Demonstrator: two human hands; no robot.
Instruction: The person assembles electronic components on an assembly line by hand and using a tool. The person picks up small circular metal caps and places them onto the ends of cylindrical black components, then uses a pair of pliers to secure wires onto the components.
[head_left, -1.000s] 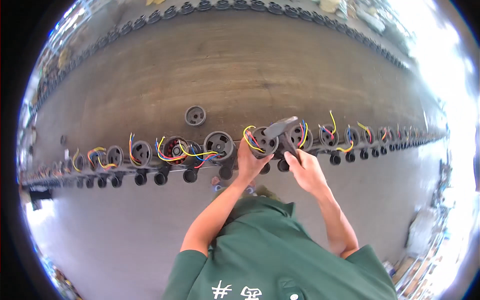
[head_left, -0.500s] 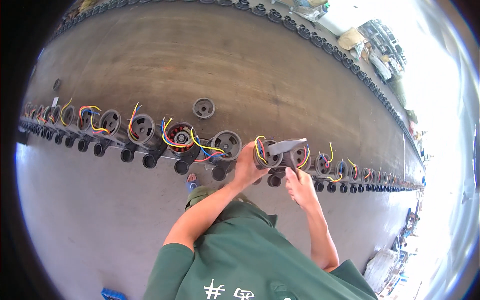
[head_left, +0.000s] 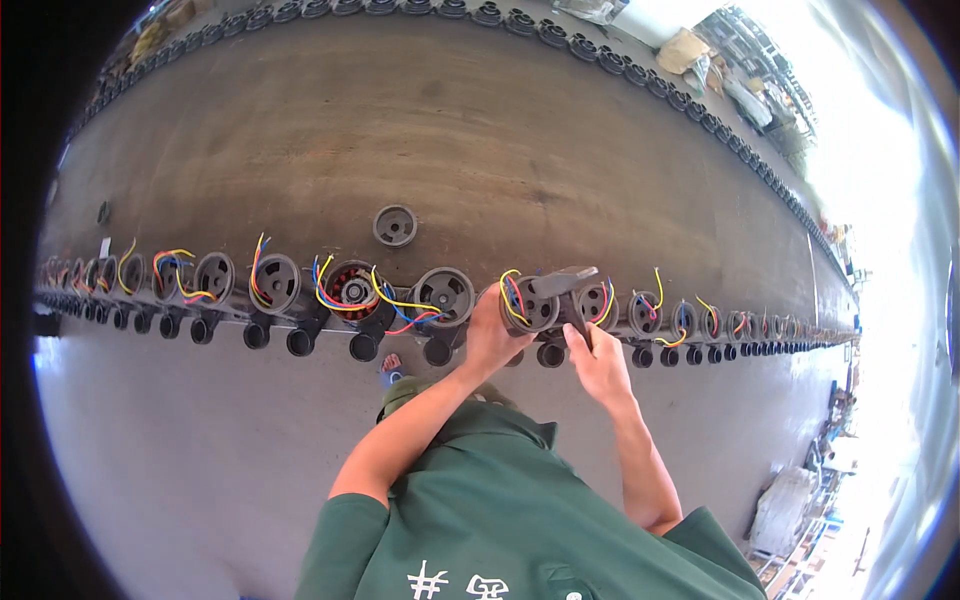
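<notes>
Head cam, mid-frame: we've got our left hand (head_left: 494,335) gripping one housing (head_left: 541,314), right hand (head_left: 602,367) clutching one hammer (head_left: 566,283).

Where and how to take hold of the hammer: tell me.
Grip the hammer by its handle, probably best from the person's side: that slim handle points this way, where the right hand wraps it, while the broad head sits at the far end.

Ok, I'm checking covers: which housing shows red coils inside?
Second housing left of the left hand: its red coil ring is exposed, while neighbours have slotted grey covers.
</notes>
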